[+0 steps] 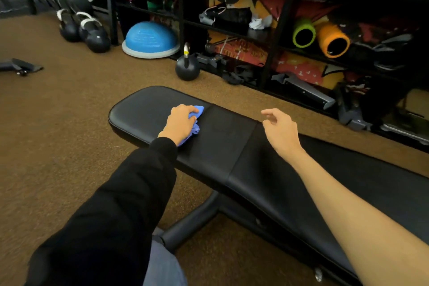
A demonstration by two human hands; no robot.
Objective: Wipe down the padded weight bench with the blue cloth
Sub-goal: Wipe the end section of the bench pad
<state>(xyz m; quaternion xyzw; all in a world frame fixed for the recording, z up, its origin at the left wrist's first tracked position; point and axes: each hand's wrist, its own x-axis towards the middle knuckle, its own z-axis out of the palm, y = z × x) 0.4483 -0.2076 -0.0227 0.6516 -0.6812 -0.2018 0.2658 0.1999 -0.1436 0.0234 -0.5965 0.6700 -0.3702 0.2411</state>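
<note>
The black padded bench (pixel 220 151) runs across the middle of the frame. Center left, the left hand (pixel 180 123) grips the bunched blue cloth (pixel 199 109) on the bench top. The right hand (pixel 282 131) is over the bench, fingers loose, holding nothing. Farther back sit a black kettlebell (pixel 187 68) and a blue dome (pixel 151 38).

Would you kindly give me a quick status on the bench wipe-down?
Left hand grips cloth on bench seat pad. Right hand open, hovering over bench. Nothing blocking the pad.
</note>
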